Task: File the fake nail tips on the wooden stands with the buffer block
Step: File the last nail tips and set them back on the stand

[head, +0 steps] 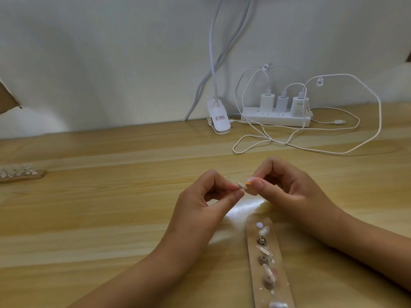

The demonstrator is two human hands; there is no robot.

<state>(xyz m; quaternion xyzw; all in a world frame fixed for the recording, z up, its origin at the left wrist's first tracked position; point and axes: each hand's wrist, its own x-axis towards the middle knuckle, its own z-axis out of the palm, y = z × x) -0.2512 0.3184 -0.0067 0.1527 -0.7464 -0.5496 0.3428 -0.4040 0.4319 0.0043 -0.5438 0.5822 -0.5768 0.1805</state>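
A pale wall (pixel 111 52) rises behind a light wooden table (pixel 100 218).

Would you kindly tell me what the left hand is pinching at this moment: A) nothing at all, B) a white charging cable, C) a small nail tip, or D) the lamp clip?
C: the left hand pinches a small pale nail tip between thumb and forefinger, right next to the buffer block that the right hand holds.
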